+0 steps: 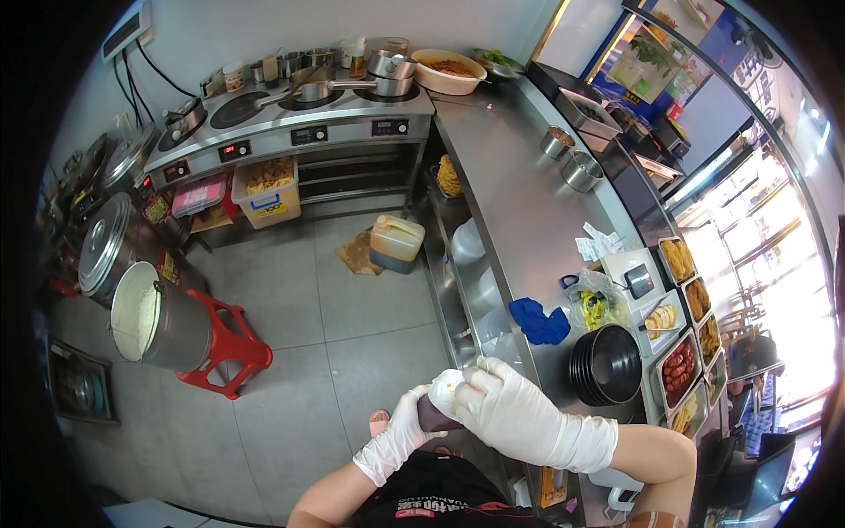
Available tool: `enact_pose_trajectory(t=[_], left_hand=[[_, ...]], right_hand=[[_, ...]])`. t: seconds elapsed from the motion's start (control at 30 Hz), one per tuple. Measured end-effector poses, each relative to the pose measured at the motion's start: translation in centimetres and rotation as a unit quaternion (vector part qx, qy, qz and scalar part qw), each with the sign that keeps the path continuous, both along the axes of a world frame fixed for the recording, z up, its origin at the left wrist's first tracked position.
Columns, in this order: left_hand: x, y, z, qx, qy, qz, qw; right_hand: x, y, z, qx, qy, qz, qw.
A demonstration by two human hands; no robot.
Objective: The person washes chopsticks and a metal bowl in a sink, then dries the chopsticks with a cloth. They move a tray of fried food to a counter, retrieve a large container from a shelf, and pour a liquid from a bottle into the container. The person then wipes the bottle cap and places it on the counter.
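White gloves cover both of my hands. My left hand (401,429) is wrapped around a dark brownish-purple container (433,414); its exact kind is unclear. A white piece (445,388), seemingly a lid or cap with a small yellow spot, sits at the container's upper end. My right hand (503,412) grips this white piece with bent fingers, partly hiding it. Both hands are in front of my body, beside the edge of the steel counter (502,191). A stack of black bowls (604,365) stands on the counter to the right of my right hand.
A crumpled blue cloth (539,321) lies at the counter's edge, near a plastic bag (597,303). Food trays (678,363) line the right side. On the floor are a jerrycan (396,243) and a red stool (228,343) bearing a bucket (177,336). Induction cookers (237,109) run along the back.
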State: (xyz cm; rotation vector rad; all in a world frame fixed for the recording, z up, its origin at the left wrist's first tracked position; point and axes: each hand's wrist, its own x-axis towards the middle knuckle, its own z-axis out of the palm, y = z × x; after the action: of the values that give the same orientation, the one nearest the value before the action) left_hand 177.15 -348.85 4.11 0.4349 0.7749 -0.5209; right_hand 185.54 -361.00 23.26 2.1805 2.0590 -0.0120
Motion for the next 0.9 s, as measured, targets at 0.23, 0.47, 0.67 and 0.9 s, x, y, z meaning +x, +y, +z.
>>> enact_pose_trajectory(t=[0.23,0.47,0.67,0.9], left_hand=[[1.3,2.0,-5.4,-0.077,-0.044,0.018,0.996],[3.7,4.0,-4.5,-0.078,-0.054,0.055,0.994],[5.2,7.7,1.8,0.047,0.007,0.074,0.996],[5.7,8.4,0.6,0.09,-0.043,0.053,0.994]], right_hand=[[-0.1,0.7,-0.9,-0.005,-0.167,0.119,0.979],[0.6,0.2,-2.1,0.064,-0.053,0.036,0.996],[3.2,0.4,1.0,0.355,0.114,-0.224,0.901],[10.5,4.7,-0.3,0.173,0.489,-0.357,0.777]])
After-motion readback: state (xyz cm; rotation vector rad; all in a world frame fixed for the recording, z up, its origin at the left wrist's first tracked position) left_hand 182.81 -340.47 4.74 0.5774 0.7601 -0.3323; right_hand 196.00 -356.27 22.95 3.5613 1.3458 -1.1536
